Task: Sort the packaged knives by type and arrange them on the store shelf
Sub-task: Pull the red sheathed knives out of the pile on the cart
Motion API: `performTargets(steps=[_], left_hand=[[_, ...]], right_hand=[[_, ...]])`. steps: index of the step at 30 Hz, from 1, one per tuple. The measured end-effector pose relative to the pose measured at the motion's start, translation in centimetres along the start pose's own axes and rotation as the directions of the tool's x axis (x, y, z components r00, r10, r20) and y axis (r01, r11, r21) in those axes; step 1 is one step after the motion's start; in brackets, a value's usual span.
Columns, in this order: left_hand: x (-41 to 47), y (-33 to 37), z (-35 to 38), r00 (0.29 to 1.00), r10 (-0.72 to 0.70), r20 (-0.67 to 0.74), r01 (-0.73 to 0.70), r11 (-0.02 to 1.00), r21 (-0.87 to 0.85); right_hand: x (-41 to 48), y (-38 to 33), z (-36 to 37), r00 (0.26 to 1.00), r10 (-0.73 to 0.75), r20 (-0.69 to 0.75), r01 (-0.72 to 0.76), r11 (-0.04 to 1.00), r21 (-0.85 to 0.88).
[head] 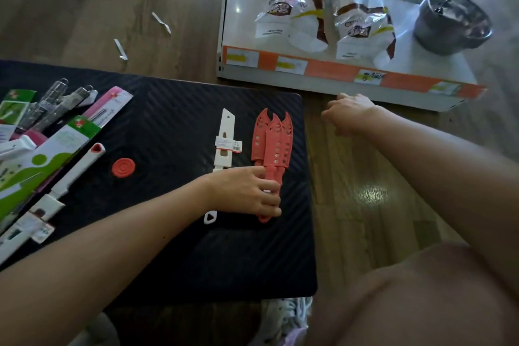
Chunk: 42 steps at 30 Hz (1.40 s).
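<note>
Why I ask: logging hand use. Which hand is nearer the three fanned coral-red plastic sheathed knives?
Left. The left hand grips the coral-red sheathed knives by their handles; the right hand hangs over the floor beyond the black table, near the white shelf.

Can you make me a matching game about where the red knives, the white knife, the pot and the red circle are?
1 red sheathed knives
2 white sheathed knife
3 steel pot
4 red disc

A on the shelf
B apart from the knives, on the black table
C wears a paper label
D gripped by the left hand

Pairs: 1-D, 2-C, 3-A, 4-B.
</note>
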<state>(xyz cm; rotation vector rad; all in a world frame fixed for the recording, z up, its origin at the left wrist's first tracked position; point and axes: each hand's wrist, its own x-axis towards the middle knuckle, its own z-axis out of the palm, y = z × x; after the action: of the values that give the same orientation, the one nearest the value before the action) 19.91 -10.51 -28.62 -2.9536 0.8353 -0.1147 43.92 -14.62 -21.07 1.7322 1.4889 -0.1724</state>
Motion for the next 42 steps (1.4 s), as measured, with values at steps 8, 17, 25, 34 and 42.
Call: performTargets(steps=[8, 17, 25, 34, 42], left_hand=[[0.0, -0.6, 1.0, 0.993, -0.093, 0.078, 0.094, 0.996, -0.008], [-0.1, -1.2, -1.2, 0.94, -0.264, 0.217, 0.282, 0.958, -0.055], [-7.8, -3.6, -3.4, 0.548, -0.788, 0.28, 0.831, 0.551, -0.076], [-18.8, -2.2, -3.9, 0.043, -0.93, 0.364, 0.989, -0.013, -0.15], [-25.3, -0.2, -4.8, -0.164, -0.888, 0.431, 0.959, -0.246, -0.141]], right_hand=[[1.1, -1.5, -0.3, 0.998, -0.053, -0.025, 0.053, 0.998, -0.014], [1.9, -3.1, -1.6, 0.991, -0.098, -0.096, 0.096, 0.995, -0.02], [4.1, -6.8, -7.0, 0.957, -0.179, -0.227, 0.181, 0.983, -0.012], [6.1, -13.1, -12.3, 0.919, -0.285, -0.272, 0.289, 0.957, -0.029], [6.4, -19.5, -15.7, 0.809, -0.467, -0.358, 0.468, 0.879, -0.088]])
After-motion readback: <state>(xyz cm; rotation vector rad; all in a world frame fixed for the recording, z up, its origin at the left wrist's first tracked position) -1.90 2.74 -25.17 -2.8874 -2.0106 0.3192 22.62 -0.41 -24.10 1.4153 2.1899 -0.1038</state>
